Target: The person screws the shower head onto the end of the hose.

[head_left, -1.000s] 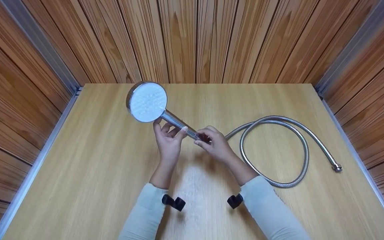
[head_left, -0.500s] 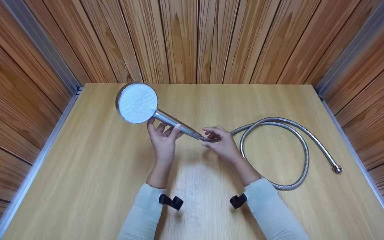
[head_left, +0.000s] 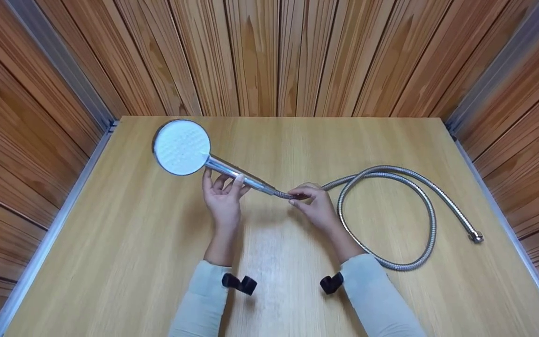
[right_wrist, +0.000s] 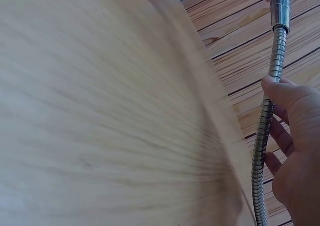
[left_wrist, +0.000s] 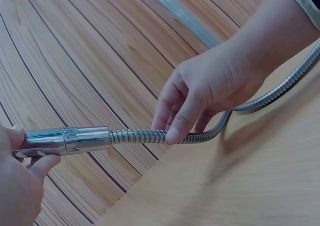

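A chrome shower head (head_left: pixel 182 147) with a round white spray face is held above the table, tilted, its face turned up. My left hand (head_left: pixel 222 201) grips its handle (head_left: pixel 232 171) between thumb and fingers. At the handle's lower end a ribbed metal shower hose (left_wrist: pixel 135 136) is joined by a chrome collar (left_wrist: pixel 87 139). My right hand (head_left: pixel 316 206) pinches this hose a short way from the collar, as both wrist views show. Beyond the right hand the hose runs on into a loop lying on the table.
The hose's free end has a metal nut (head_left: pixel 476 237), lying at the right of the wooden table (head_left: pixel 110 234). Wood-plank walls (head_left: pixel 251 56) close in the back and both sides. A black wrist camera (head_left: pixel 239 283) sits at each sleeve.
The shower head and my left hand have shifted left and slightly down. My right hand has slid off the handle's end onto the hose, leaving the joint in sight.
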Motion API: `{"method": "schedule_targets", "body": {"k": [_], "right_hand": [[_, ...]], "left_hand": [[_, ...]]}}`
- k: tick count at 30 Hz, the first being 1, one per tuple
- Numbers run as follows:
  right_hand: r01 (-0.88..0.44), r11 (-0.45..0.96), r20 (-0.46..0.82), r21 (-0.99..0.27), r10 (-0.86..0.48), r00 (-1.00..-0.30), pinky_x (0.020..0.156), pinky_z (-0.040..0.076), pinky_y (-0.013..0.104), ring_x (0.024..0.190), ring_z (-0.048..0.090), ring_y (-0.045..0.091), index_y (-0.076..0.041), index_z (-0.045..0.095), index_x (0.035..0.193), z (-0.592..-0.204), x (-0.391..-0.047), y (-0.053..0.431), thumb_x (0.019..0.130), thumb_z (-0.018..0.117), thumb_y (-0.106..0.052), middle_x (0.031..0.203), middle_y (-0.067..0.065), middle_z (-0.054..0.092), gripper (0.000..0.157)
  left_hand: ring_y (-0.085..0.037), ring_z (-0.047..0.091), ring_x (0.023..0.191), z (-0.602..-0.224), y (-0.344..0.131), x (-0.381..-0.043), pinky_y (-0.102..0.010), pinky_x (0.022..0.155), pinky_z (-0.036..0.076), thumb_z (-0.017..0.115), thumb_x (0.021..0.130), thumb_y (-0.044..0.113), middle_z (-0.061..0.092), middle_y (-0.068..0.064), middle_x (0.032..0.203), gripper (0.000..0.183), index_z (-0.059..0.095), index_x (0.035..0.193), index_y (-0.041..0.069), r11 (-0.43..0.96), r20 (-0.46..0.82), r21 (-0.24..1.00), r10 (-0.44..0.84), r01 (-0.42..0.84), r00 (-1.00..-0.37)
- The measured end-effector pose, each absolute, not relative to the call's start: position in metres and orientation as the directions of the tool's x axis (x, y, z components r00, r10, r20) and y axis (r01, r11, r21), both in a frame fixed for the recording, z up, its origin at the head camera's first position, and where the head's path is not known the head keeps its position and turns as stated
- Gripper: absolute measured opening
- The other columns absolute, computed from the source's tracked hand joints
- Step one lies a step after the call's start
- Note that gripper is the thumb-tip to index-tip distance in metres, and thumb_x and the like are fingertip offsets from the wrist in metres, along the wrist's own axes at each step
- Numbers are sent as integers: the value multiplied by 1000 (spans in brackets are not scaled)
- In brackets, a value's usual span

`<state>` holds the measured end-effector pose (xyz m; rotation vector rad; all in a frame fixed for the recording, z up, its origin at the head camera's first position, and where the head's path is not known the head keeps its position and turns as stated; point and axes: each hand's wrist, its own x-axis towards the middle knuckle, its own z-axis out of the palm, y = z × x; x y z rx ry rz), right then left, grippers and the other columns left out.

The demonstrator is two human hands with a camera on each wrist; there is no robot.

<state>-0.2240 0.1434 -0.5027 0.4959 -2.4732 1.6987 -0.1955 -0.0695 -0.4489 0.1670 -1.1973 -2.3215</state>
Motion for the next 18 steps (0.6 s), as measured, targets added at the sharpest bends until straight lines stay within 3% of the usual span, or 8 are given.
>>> {"method": "schedule_targets", "body": {"k": [8,13,18], "right_hand": [[-436,391,351,-811,-270,-896,78,52,28,91,58,21,-5,74,93,-506,-225,136,79,77,3,90,2,67,16],[-472,475,353,-743,-321,-879,80,48,32,90,57,19,-7,73,94,-508,-222,135,80,77,0,92,-1,67,16],[-517,538,366,-666,-369,-854,81,44,38,87,56,20,-10,73,93,-508,-222,133,80,78,-4,91,-1,68,15]], "left_hand": [[-21,71,77,-459,-72,-196,-37,67,60,69,80,-17,65,-14,97,83,28,151,-1,-389,111,835,-573,389,-812],[-26,71,86,-468,-76,-195,-39,71,60,75,78,-12,64,-20,104,87,32,151,6,-347,77,877,-583,333,-809],[-27,68,95,-475,-81,-196,-35,77,59,80,75,-7,61,-18,111,95,30,153,13,-301,15,925,-584,233,-812]]}}
